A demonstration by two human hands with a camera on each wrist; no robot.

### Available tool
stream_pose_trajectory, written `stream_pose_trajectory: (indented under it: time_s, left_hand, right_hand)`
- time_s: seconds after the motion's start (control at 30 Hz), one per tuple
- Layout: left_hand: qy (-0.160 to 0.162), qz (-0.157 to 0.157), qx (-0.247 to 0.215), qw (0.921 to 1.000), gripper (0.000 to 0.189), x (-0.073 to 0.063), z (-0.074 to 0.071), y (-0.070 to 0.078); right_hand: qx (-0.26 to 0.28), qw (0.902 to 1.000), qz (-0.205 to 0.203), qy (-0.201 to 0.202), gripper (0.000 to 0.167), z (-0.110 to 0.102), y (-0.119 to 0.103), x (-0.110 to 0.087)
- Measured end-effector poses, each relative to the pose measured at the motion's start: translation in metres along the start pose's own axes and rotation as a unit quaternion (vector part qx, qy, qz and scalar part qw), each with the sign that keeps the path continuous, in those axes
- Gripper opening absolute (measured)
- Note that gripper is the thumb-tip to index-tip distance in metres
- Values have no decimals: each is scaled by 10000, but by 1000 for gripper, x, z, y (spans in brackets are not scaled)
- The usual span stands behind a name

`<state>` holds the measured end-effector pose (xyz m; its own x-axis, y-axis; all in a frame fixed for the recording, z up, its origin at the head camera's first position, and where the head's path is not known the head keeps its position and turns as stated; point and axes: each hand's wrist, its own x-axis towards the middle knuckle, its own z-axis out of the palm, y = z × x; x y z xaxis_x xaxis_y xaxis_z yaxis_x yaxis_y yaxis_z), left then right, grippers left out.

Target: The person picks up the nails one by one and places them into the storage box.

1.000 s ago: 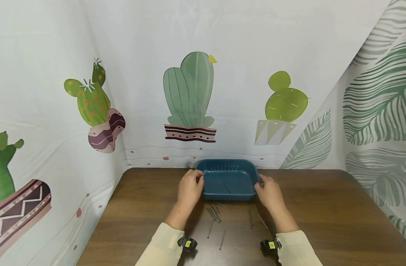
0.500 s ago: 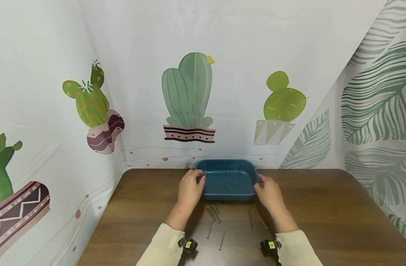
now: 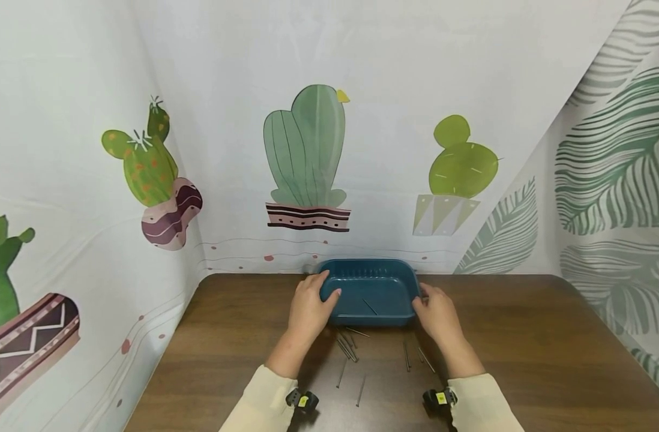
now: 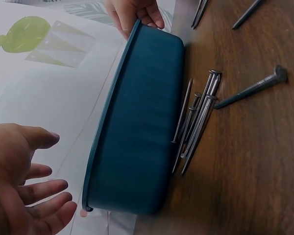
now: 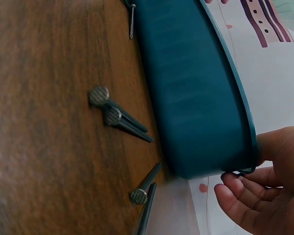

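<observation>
A deep teal plastic tray (image 3: 386, 320) stands at the back of the table, with one nail (image 3: 370, 306) lying on its floor. My right hand (image 3: 439, 309) grips the tray's right end; in the right wrist view its thumb lies over the rim and the fingers curl below. At the left end, my left hand (image 3: 309, 303) has thumb and fingers spread, overlapping the rim in the head view. Nothing is between those fingers in the left wrist view, where the hand (image 4: 29, 183) faces the tray's wall (image 4: 137, 117).
Several loose nails (image 3: 347, 348) lie on the wooden table (image 3: 227, 360) in front of the tray's left half. More nails (image 3: 407, 356) lie by the right forearm, and one nail (image 3: 360, 390) is nearest the front. A cactus-print cloth (image 3: 383, 180) hangs directly behind the tray.
The left thumb and fingers, earlier pinching a thin shiny nail at the tray's left rim, have spread apart and that nail is out of sight. The right hand keeps its grip; the tray stays put.
</observation>
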<state>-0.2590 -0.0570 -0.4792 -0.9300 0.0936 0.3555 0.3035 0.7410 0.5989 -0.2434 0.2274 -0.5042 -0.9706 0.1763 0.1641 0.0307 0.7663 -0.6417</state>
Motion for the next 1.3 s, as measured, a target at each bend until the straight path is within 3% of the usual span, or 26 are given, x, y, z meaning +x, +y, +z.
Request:
stream_pose_trajectory:
  time_s: [0.5,1.03,1.3]
  left_hand:
    - [-115,196,-15,9997,52,-13,-7,-3]
    - [21,540,290,9981,50,-35,-9,-5]
    - [275,685,278,9969,35,-48,-7,-1]
  right_hand:
    - [37,10000,-49,50,47,1,-1,-1]
    - [5,9999,-107,-12,49,2,0,0]
    - [-22,10000,-84,-2,49,0,0,0]
